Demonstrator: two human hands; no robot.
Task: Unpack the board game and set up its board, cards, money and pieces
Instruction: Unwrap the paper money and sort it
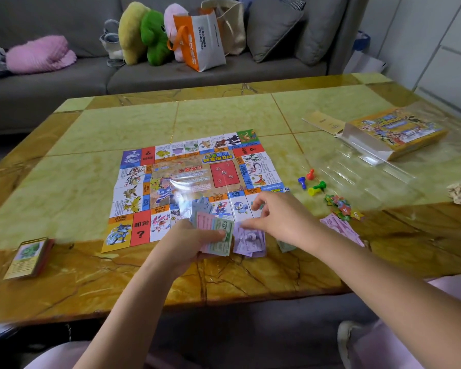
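Observation:
The paper game board [186, 179] lies unfolded and flat on the table. My left hand [186, 245] grips a fan of play money [216, 233] over the board's near edge, green and pink notes on top. My right hand [280, 217] reaches over a loose pile of purple notes [250, 239], its fingertips touching them. More pink notes [341, 227] lie to the right. Coloured pawns [312, 183] and a small die [286, 189] sit beside the board's right edge. A stack of cards [28, 258] rests near the table's left front corner.
The game box [394, 134] and a clear plastic tray [357, 169] lie at the far right, with a cardboard flap [324, 123] behind. Small printed tokens [341, 207] and a crumpled paper [459, 193] sit right. A sofa [157, 75] with cushions, toys and bags stands behind the table [224, 115].

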